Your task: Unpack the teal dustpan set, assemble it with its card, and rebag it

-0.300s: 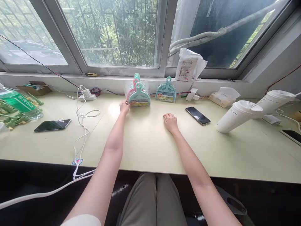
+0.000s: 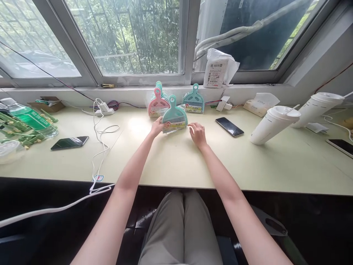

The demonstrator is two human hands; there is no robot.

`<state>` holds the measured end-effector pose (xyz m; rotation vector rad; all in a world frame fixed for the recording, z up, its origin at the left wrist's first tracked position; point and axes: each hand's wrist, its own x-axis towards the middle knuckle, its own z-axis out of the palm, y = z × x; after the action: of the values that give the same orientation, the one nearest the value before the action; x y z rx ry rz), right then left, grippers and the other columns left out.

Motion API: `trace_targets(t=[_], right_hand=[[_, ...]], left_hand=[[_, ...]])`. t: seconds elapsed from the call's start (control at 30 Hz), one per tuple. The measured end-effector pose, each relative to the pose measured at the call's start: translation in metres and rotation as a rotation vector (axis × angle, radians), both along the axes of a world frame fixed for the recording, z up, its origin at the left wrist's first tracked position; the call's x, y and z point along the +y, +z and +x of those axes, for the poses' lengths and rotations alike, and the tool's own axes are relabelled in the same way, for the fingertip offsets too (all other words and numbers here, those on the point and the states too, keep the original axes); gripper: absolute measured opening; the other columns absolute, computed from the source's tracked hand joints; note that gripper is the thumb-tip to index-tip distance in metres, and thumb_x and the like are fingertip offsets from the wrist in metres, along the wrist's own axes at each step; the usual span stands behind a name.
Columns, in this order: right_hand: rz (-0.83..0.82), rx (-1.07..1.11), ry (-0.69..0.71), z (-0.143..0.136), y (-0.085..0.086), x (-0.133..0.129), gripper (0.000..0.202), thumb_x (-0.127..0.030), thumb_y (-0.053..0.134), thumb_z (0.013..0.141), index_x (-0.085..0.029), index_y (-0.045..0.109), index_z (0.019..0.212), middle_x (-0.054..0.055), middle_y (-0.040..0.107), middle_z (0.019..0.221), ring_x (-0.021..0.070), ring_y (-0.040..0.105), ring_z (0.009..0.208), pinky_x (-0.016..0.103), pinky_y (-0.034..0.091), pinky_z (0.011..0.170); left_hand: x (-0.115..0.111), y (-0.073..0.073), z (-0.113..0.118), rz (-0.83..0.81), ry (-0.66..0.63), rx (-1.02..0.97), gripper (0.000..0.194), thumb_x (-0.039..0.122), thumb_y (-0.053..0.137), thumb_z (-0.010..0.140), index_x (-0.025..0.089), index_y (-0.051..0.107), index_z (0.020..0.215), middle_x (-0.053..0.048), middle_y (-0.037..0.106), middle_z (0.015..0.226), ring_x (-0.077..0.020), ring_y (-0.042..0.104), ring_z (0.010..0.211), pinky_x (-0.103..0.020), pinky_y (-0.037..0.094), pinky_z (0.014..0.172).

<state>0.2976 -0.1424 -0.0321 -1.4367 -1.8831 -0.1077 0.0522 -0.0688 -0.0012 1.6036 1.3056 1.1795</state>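
My left hand grips the left edge of a green dustpan, a wrapped mini dustpan-and-brush set standing upright with its handle up. My right hand is by the dustpan's lower right corner, fingers slightly curled and apart, holding nothing; whether a fingertip touches the wrapper I cannot tell. Behind on the left stands a pink dustpan in clear wrap, with several green ones stacked behind it. Another green dustpan leans against the wall behind, to the right.
To the right lie a phone, a tissue pack and two white cups, the nearer cup tilted in view. On the left are another phone, a white cable, a power strip and a green-labelled bottle.
My left hand has brought the front green dustpan forward and right, away from the stack, baring the pink one. My right hand has moved slightly up towards it.
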Motion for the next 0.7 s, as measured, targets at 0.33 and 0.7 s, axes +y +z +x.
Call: trace_targets(t=[0.33,0.7], right_hand=[[0.079,0.59,0.082,-0.03,0.01,-0.041,0.026,-0.04,0.042,0.093,-0.022,0.05,0.11,0.01,0.053,0.117,0.0184,0.057,0.099,0.028,0.054,0.07],[-0.532,1.223,0.252,-0.025,0.003,-0.019,0.021,-0.029,0.062,0.084,-0.02,0.052,0.1,0.004,0.067,0.091,0.0111,0.065,0.067,0.029,0.059,0.071]], left_hand=[[-0.083,-0.012,0.045,-0.21,-0.121,-0.609,0.058,0.023,0.074,0.064,0.022,0.049,0.116,-0.005,0.068,0.103,-0.0189,0.068,0.083,-0.038,0.056,0.076],[-0.079,-0.019,0.029,-0.323,-0.37,-0.502,0.059,0.039,0.074,0.071,0.022,0.054,0.125,-0.01,0.067,0.113,-0.0214,0.069,0.088,-0.035,0.057,0.078]])
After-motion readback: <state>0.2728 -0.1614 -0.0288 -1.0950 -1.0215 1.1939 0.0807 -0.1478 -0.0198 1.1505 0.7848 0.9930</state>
